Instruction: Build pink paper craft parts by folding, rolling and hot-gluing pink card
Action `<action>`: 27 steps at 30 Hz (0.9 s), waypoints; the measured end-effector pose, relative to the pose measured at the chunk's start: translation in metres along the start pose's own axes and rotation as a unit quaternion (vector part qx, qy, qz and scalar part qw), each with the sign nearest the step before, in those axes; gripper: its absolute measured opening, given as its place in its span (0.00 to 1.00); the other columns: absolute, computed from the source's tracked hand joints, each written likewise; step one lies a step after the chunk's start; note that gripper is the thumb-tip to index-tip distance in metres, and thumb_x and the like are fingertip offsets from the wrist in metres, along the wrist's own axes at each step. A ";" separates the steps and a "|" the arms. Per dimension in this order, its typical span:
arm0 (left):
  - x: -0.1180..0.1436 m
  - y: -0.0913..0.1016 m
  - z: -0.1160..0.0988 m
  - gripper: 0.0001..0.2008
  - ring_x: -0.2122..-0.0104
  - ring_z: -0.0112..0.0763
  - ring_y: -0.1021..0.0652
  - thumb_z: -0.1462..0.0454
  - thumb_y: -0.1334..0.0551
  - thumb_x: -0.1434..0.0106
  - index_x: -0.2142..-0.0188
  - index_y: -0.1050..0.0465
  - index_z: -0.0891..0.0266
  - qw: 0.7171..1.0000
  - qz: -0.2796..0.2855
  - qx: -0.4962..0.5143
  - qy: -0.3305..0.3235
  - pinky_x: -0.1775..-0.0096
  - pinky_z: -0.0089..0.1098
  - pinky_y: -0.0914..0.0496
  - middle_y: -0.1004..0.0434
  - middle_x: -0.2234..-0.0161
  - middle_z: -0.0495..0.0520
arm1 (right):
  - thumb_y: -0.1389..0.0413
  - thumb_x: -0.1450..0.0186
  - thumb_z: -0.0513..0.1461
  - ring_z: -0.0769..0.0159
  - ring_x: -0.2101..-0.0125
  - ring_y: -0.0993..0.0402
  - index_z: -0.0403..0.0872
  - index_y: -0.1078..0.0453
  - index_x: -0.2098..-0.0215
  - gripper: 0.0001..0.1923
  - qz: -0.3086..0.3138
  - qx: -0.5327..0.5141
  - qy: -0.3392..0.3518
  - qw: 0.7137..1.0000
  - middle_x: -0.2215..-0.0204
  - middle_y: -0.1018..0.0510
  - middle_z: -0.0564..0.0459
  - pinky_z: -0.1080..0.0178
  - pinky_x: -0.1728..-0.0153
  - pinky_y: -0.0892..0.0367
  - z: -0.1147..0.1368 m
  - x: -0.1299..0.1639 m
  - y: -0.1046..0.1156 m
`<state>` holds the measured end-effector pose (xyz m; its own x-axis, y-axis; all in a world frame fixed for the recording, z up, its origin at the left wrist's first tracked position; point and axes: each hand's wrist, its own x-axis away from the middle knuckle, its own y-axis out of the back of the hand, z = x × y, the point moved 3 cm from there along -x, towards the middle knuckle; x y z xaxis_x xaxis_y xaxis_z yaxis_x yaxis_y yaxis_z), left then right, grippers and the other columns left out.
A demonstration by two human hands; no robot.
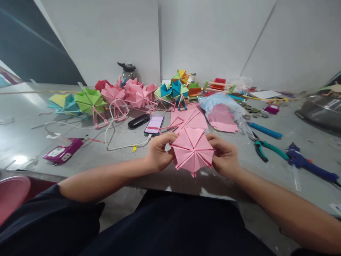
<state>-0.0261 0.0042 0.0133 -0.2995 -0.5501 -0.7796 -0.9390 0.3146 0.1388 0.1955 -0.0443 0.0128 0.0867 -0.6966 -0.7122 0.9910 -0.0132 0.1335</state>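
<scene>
A pink folded-paper wheel [194,151], pleated and many-sided, is held up above the table's front edge with its flat face toward me. My left hand [162,152] pinches its left rim between thumb and fingers. On the opposite rim my right hand [223,154] does the same, its fingertips partly hidden behind the paper. Just behind the wheel lie pink paper sheets [188,115] and a thin pink paper frame [173,125]. A phone [154,125] with a lit screen rests beyond my left hand, plugged into a white cable.
Finished paper wheels on stands, including a green one [90,101], line the back. A plastic bag [220,103] partly covers more pink paper. Pliers [262,147] and a blue glue gun [309,161] lie at right. A purple box [64,151] sits at left.
</scene>
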 end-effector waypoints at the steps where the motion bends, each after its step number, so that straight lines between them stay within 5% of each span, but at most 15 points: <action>1: 0.000 0.000 -0.001 0.10 0.67 0.35 0.17 0.62 0.28 0.31 0.69 0.23 0.60 1.000 0.004 0.003 -0.002 0.61 0.35 0.22 0.16 0.69 0.54 | 0.33 0.38 0.31 0.58 0.62 0.18 0.58 0.13 0.62 0.14 0.000 0.008 -0.002 1.000 0.62 0.13 0.53 0.55 0.59 0.24 -0.001 0.000 0.000; 7: -0.002 0.000 -0.001 0.10 0.71 0.33 0.20 0.64 0.30 0.33 0.71 0.25 0.59 1.000 0.017 -0.009 -0.017 0.65 0.33 0.25 0.18 0.72 0.52 | 0.34 0.39 0.33 0.58 0.65 0.18 0.57 0.14 0.67 0.11 -0.017 0.049 -0.012 0.999 0.66 0.14 0.53 0.56 0.62 0.24 -0.003 0.002 0.000; 16: -0.006 0.005 0.000 0.14 0.70 0.33 0.22 0.64 0.28 0.34 0.74 0.27 0.59 1.000 -0.003 0.013 0.014 0.62 0.35 0.27 0.22 0.75 0.49 | 0.33 0.37 0.33 0.56 0.60 0.16 0.56 0.12 0.62 0.11 0.039 0.113 -0.018 0.993 0.60 0.12 0.50 0.54 0.57 0.22 -0.014 -0.002 -0.001; 22: -0.004 0.010 0.014 0.12 0.67 0.34 0.20 0.57 0.22 0.38 0.66 0.20 0.60 0.995 -0.009 -0.020 0.094 0.60 0.34 0.26 0.17 0.68 0.53 | 0.35 0.35 0.34 0.58 0.64 0.17 0.56 0.12 0.63 0.10 0.028 0.051 -0.074 0.996 0.63 0.13 0.51 0.56 0.62 0.22 -0.030 0.001 -0.001; 27: -0.006 0.013 0.027 0.11 0.63 0.36 0.18 0.57 0.22 0.35 0.66 0.18 0.60 0.993 -0.011 -0.064 0.099 0.54 0.37 0.23 0.15 0.65 0.55 | 0.32 0.36 0.36 0.56 0.60 0.16 0.56 0.13 0.65 0.06 0.000 0.006 -0.095 0.995 0.61 0.12 0.51 0.52 0.56 0.20 -0.041 0.000 0.002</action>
<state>-0.0323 0.0328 0.0036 -0.2944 -0.7005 -0.6501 -0.9556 0.2070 0.2097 0.2017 -0.0149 -0.0148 0.0651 -0.8199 -0.5688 0.9896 -0.0204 0.1427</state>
